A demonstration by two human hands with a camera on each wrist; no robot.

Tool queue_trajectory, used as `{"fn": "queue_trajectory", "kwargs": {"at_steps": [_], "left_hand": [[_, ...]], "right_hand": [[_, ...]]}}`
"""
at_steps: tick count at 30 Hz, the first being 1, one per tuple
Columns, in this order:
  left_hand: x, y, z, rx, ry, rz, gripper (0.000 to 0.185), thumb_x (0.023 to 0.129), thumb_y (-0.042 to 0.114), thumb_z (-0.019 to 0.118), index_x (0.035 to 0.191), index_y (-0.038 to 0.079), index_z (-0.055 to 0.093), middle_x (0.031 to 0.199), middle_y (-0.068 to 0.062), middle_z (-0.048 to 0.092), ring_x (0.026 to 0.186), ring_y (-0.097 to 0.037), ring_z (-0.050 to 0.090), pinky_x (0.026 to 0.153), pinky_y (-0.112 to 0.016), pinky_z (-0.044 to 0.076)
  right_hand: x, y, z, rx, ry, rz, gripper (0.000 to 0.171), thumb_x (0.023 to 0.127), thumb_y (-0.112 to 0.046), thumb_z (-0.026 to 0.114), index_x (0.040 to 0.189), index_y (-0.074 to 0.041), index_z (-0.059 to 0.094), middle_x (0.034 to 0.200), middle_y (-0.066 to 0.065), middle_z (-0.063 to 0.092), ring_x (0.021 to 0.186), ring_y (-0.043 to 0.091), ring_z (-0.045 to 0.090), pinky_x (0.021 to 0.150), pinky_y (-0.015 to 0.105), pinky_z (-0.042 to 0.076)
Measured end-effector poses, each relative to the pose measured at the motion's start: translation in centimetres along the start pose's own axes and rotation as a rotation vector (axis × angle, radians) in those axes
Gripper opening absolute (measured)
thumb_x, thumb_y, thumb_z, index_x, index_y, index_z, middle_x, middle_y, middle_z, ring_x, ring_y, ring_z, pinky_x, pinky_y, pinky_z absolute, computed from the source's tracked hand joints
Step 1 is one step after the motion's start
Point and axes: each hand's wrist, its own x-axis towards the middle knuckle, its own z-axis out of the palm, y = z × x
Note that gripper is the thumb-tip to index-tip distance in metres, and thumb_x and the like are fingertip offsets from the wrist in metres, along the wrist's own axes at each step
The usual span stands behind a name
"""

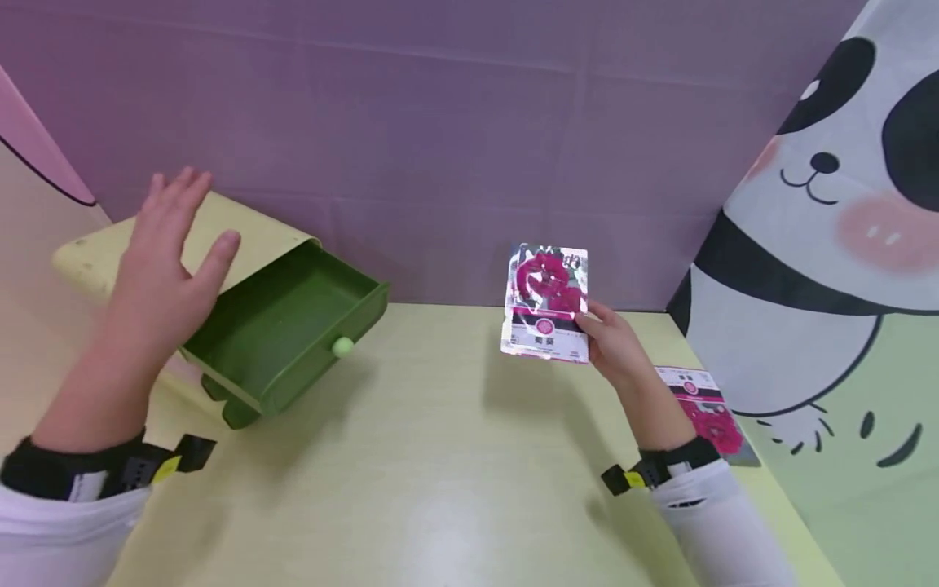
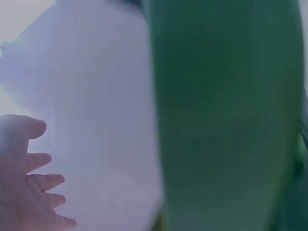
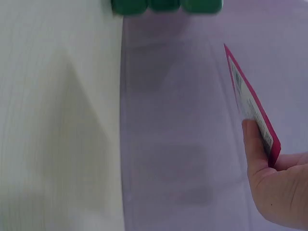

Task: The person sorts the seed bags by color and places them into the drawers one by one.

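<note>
My right hand (image 1: 616,342) pinches a flower seed packet (image 1: 546,281) by its lower right edge, thumb on the front, and holds it raised above the table. Its front shows deep pink blooms and a white label. From the side, in the right wrist view, the packet (image 3: 252,103) looks thin and flat, with a barcode. To the left stands a cream box with its green drawer (image 1: 293,318) pulled out; the drawer's inside looks bare. My left hand (image 1: 157,269) is over the box's cream top (image 1: 245,224), fingers straight and spread, holding nothing.
A second flower packet (image 1: 707,412) lies at the table's right edge, partly behind my right forearm. The drawer's round pale knob (image 1: 342,347) points toward the middle of the pale table (image 1: 418,456). A purple cloth wall (image 1: 440,163) rises behind, with a panda-printed panel (image 1: 792,277) on the right.
</note>
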Motion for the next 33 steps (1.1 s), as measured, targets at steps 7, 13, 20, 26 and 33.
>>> {"fn": "queue_trajectory", "kwargs": {"at_steps": [7,13,20,26,33], "left_hand": [[-2.7,5.8,2.7,-0.249,-0.022,0.013,0.062,0.099,0.033,0.054,0.154,0.025,0.025,0.161,0.004,0.020,0.150,-0.016,0.010,0.120,-0.057,0.008],[-3.6,8.5,4.6,-0.627,-0.254,-0.152,0.061,0.101,0.030,0.050,0.155,0.027,0.021,0.161,0.006,0.023,0.148,-0.017,0.021,0.122,-0.045,0.018],[-4.6,9.7,8.6,-1.218,-0.486,-0.463,0.061,0.105,0.029,0.040,0.156,0.010,0.011,0.159,-0.011,0.025,0.146,-0.027,0.028,0.118,-0.043,0.027],[-5.3,10.1,11.5,-1.257,-0.521,-0.602,0.060,0.104,0.030,0.041,0.154,0.006,0.019,0.155,-0.014,0.035,0.141,-0.028,0.038,0.112,-0.038,0.038],[-5.5,10.3,13.1,-1.173,-0.452,-0.672,0.046,0.102,0.021,0.050,0.143,0.001,0.042,0.122,-0.014,0.066,0.097,-0.014,0.069,0.086,-0.024,0.056]], "right_hand": [[-3.9,-1.4,3.6,0.053,-0.051,-0.019,0.053,0.104,-0.018,0.040,0.154,-0.007,0.023,0.105,-0.005,0.067,0.092,0.007,0.068,0.081,0.021,0.057],[-6.4,-2.0,5.7,0.061,-0.148,-0.077,0.053,0.104,-0.018,0.043,0.152,-0.008,0.025,0.110,-0.003,0.068,0.095,0.011,0.069,0.082,0.024,0.058],[-8.1,-2.0,7.7,0.027,-0.160,-0.100,0.051,0.103,-0.015,0.045,0.150,-0.007,0.027,0.109,-0.005,0.068,0.093,0.012,0.069,0.079,0.026,0.059],[-8.8,-1.3,8.8,-0.013,-0.171,-0.088,0.049,0.102,-0.013,0.046,0.149,-0.008,0.030,0.122,0.002,0.065,0.098,0.013,0.068,0.083,0.027,0.058],[-9.0,-0.3,9.4,-0.054,-0.160,-0.070,0.047,0.102,-0.011,0.046,0.147,-0.009,0.033,0.133,0.016,0.058,0.098,0.015,0.067,0.082,0.028,0.058]]}}
